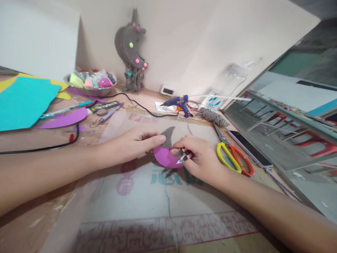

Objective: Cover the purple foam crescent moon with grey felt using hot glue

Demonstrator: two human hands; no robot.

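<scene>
Over the middle of the worktop I hold a purple paper crescent (166, 157) whose upper, pointed end is wrapped in grey yarn (169, 136). My left hand (144, 141) pinches the wrapped part between thumb and fingers. With curled fingers, my right hand (196, 154) grips the crescent's right side, just below the yarn. Shiny, pointed silver tips (182, 159) show at its fingers; I cannot tell whether they are nails or a small tool. A thin grey strand (167, 200) runs below the crescent toward the front edge.
At right lie scissors (233, 158), a phone (250, 148) and a grey yarn bundle (213, 117). Behind are a blue glue gun (179, 103) and small clock (167, 90). Left: turquoise sheet (25, 102), purple paper piece (64, 118), pens, black cable, and metal bowl (91, 90). A decorated grey crescent (131, 45) hangs behind.
</scene>
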